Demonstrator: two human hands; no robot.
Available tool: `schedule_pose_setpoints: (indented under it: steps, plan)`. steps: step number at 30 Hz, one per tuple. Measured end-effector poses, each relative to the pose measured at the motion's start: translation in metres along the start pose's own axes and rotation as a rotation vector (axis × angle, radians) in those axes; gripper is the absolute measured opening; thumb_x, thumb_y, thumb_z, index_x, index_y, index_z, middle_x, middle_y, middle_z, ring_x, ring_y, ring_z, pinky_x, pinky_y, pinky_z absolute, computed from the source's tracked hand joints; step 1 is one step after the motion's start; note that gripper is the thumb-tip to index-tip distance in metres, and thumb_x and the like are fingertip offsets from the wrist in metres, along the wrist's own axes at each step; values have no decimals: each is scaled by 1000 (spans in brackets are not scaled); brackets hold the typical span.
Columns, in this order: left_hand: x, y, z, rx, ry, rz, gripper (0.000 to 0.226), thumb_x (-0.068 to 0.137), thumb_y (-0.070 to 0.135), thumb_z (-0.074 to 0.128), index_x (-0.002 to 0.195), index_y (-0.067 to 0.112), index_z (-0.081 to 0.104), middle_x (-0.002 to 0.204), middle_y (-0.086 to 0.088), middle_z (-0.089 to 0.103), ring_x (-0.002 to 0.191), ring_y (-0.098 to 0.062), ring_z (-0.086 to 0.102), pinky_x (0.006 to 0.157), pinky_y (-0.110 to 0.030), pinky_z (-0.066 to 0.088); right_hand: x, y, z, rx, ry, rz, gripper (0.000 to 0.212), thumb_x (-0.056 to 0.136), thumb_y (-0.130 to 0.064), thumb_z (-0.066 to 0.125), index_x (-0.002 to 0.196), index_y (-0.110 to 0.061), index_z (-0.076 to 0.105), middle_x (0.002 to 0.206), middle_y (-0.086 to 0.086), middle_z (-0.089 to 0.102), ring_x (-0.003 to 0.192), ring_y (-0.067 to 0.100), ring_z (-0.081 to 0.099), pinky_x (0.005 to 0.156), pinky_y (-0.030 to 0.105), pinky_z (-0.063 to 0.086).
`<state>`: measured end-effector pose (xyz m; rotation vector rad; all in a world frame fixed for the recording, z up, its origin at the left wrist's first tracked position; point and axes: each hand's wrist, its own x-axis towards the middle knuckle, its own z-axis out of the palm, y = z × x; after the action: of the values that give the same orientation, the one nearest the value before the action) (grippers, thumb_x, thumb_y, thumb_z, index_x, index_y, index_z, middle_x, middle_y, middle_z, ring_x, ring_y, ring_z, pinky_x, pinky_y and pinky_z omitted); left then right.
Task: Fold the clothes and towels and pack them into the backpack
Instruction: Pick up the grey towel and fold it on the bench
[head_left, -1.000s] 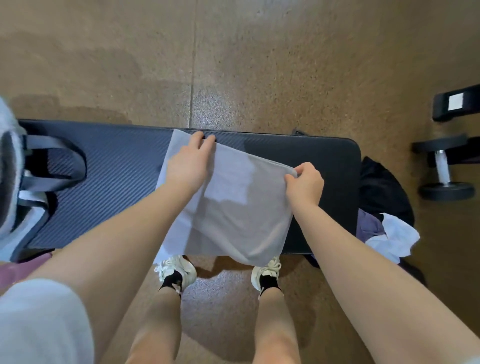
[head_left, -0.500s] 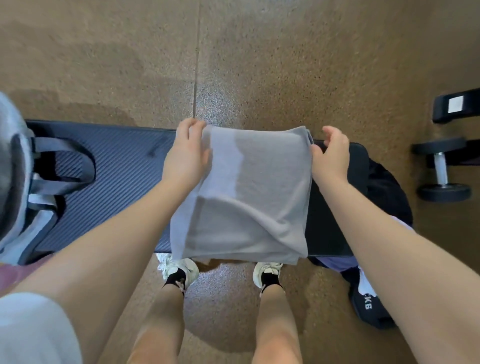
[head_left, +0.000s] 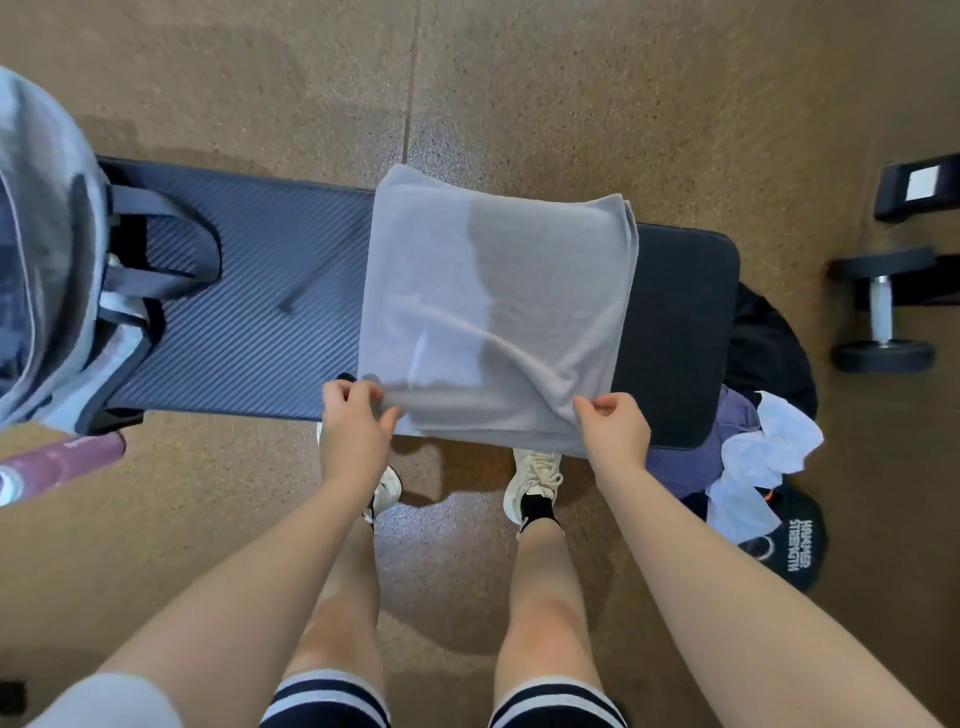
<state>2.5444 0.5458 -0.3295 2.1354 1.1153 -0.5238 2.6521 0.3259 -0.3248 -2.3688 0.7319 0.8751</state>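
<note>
I see a dark padded worktop (head_left: 270, 291) running left to right over the speckled brown floor (head_left: 545, 83). A folded grey towel (head_left: 493, 312) lies across its right half, overhanging the near edge. A grey backpack (head_left: 47, 249) sits on its left end, straps spread on the padding. On the floor to the right lie a heap of clothes (head_left: 763, 415) and a dumbbell (head_left: 880, 309).

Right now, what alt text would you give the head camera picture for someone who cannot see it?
A person looks down at a grey towel folded across a dark padded bench, the left hand and right hand each pinching a near corner. A grey backpack sits at the bench's left end; a pile of clothes and a dumbbell lie on the floor to the right.
</note>
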Motion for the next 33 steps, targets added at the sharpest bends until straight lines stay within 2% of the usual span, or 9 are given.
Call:
schedule_pose_setpoints:
  steps: [4,8,12,18,22,25,27,30,33]
  plan:
    - [-17,-5,13,-62,62,-2,38,79,15,72,110,4,53,118,-13,38,92,-17,41,81,-23,31,-6,10,-4,83,-84,126,33,87,-22,59,104,6,58,88,19,56,87,31,56,80,38,49]
    - [-18,-8,24,-256,202,-203,34,83,18,66,110,3,51,120,-17,41,98,-29,49,83,-29,34,-7,15,-15,177,-225,188,31,88,-9,59,111,11,54,121,31,52,114,43,51,96,54,45]
    - [-16,-4,24,-322,263,-383,25,89,20,58,106,2,54,99,-14,61,94,-31,55,74,-31,35,-7,20,-26,231,-288,137,6,91,-10,55,95,-10,59,100,17,60,82,23,58,66,28,53]
    - [-18,-36,-4,-600,27,-286,9,88,14,58,79,12,59,75,-2,52,75,-18,45,60,-25,35,-9,46,-31,270,-264,139,5,92,-14,56,91,-9,59,72,3,54,59,13,50,61,23,47]
    - [-15,-59,-16,-624,-193,-372,15,90,0,50,88,12,57,90,-7,59,78,-17,54,70,-26,40,-7,61,-14,140,-155,228,23,86,-13,63,64,-10,56,67,9,54,62,23,49,61,35,44]
    - [-8,-53,-7,-686,-212,-476,24,90,2,45,112,7,54,107,-12,57,94,-21,54,88,-33,41,-11,62,6,247,-31,332,36,83,-28,68,99,2,57,96,11,56,97,33,54,81,43,46]
    - [-7,-45,2,-775,-227,-500,13,88,11,50,98,9,57,107,-8,58,104,-20,52,97,-33,38,-17,58,18,540,-75,424,53,87,-25,64,130,-2,42,123,9,49,119,31,48,92,41,42]
    - [-9,-43,18,-798,-175,-466,12,88,17,57,79,13,52,98,-3,55,98,-17,46,97,-34,33,-22,51,30,714,-99,329,40,95,-12,50,133,-4,41,138,9,46,120,23,46,91,30,36]
    - [-10,-50,26,-862,-126,-457,10,90,15,57,82,14,50,82,-2,54,78,-13,46,77,-28,39,-21,51,38,766,-69,300,36,95,-12,48,130,-4,46,135,11,50,116,24,49,92,30,38]
